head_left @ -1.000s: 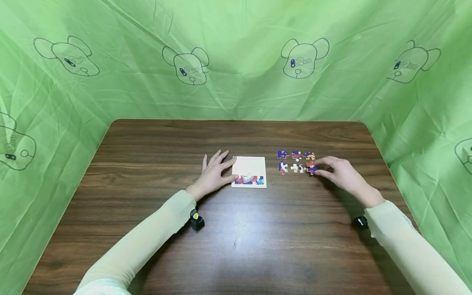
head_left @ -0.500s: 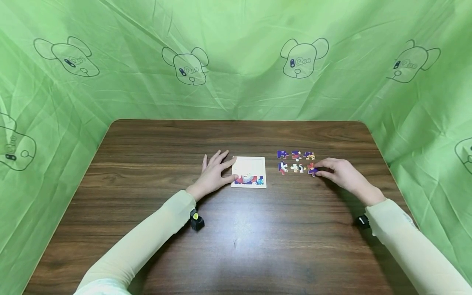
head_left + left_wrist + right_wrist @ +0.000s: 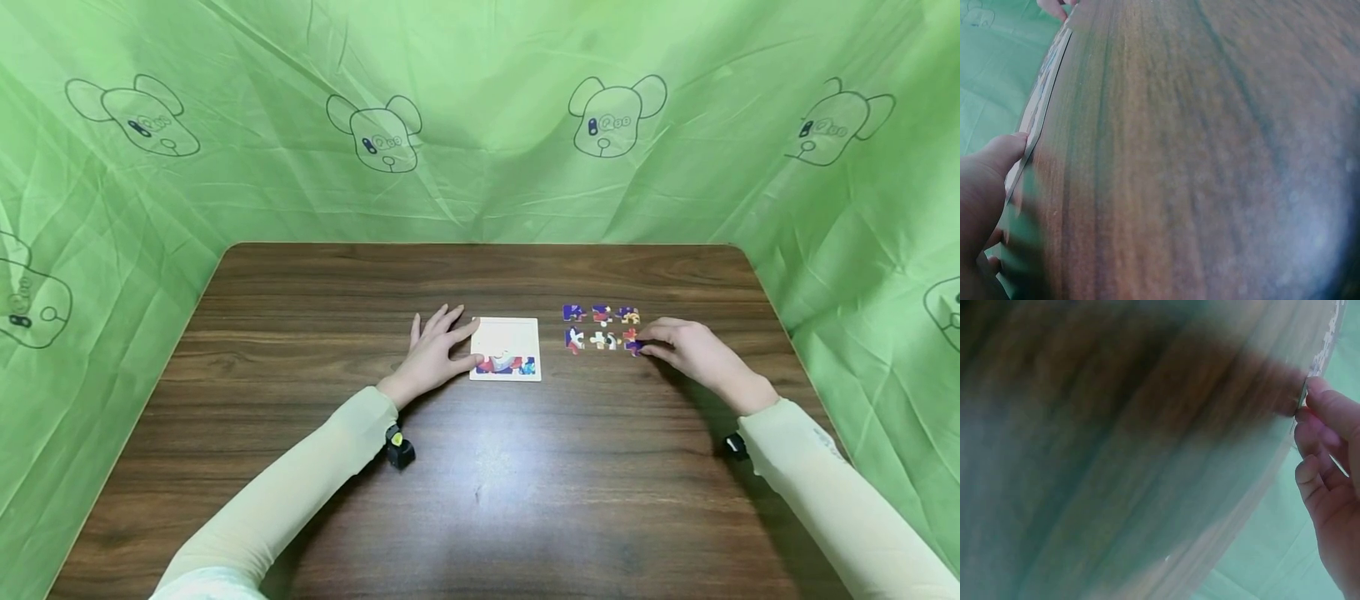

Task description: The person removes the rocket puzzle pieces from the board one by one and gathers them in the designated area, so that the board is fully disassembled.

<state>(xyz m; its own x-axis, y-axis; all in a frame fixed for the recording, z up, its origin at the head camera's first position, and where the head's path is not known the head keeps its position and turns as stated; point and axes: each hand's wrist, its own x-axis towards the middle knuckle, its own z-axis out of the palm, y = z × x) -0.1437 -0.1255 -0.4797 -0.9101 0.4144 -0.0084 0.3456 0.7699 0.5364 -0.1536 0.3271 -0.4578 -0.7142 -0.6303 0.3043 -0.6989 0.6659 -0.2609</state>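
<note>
In the head view a pale square puzzle tray (image 3: 506,333) lies flat, with coloured pieces (image 3: 504,365) along its near side. Spread fingers of my left hand (image 3: 431,358) touch the tray's left edge; in the left wrist view the thumb (image 3: 1007,152) rests on the rim (image 3: 1038,128). Loose pieces form two rows right of the tray. My right hand (image 3: 697,358) pinches a red and purple piece (image 3: 632,342) at the right end of the near row. The right wrist view shows the thumb and a finger of that hand (image 3: 1335,450) together at the table's surface.
The other loose pieces include a purple one (image 3: 573,313), a purple and white one (image 3: 574,340) and a pale one (image 3: 603,340). The brown wooden table (image 3: 480,517) is enclosed by green cloth (image 3: 487,192) at the back and sides.
The red and purple piece in my right hand has turned a little, shifted slightly right, then back left beside the pale piece. My left hand and the tray have stayed put.
</note>
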